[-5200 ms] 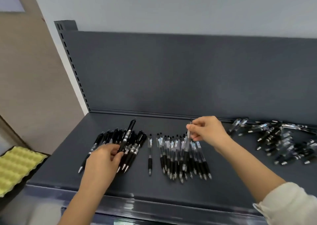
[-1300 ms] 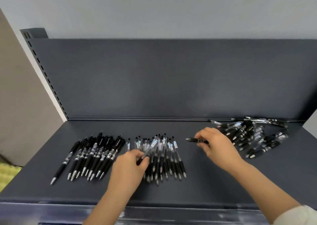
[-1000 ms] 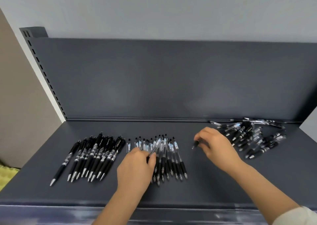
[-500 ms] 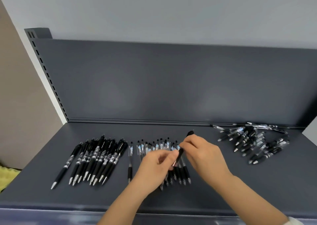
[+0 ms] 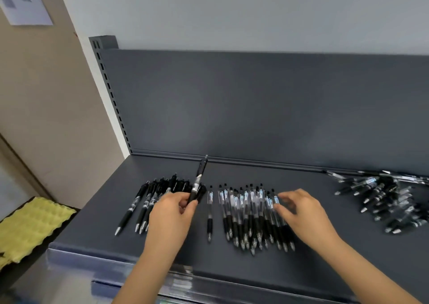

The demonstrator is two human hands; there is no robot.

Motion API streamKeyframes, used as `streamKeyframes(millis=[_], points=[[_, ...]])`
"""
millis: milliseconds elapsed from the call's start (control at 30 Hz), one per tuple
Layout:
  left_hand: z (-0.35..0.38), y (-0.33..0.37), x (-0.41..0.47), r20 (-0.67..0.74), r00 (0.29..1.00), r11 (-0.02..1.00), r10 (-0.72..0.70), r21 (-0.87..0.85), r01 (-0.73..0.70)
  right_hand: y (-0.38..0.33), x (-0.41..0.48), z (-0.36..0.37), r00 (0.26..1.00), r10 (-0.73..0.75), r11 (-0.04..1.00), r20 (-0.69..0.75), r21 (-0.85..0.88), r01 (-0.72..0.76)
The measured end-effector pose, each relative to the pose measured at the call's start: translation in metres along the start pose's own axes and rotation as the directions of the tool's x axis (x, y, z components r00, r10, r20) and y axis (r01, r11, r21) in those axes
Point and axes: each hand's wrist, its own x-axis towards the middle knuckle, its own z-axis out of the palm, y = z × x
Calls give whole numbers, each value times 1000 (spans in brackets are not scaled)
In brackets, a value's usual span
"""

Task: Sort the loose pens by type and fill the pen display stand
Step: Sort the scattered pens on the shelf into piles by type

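Note:
On the dark grey shelf (image 5: 325,257) lie three groups of pens. A row of solid black pens (image 5: 148,201) lies at the left, and a row of clear-barrelled pens (image 5: 246,213) sits in the middle. A mixed loose pile (image 5: 383,199) is at the far right. My left hand (image 5: 171,213) is shut on a black pen (image 5: 198,180), which points up and away over the right end of the black row. My right hand (image 5: 301,213) rests on the right side of the clear row, fingers spread, holding nothing. One clear pen (image 5: 210,213) lies alone between the two rows.
The shelf's upright back panel (image 5: 255,106) closes off the far side, with a slotted post (image 5: 111,94) at its left end. A yellow egg-crate tray (image 5: 27,229) sits lower, left of the shelf. The shelf's front edge (image 5: 116,257) runs just below my forearms.
The black pen passed from my right hand to my left, which carried it left to the black row. My right hand dropped onto the clear row. The camera view turned left.

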Motion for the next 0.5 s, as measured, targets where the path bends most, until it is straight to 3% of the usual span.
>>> streamKeyframes(millis=[167, 500], points=[[-10, -29, 0, -63, 997, 985, -48, 164, 57, 2, -3, 11, 992, 75, 997, 105, -37, -72], [-6, -38, -3, -51, 998, 962, 37, 273, -22, 3, -3, 14, 993, 75, 997, 96, -17, -73]])
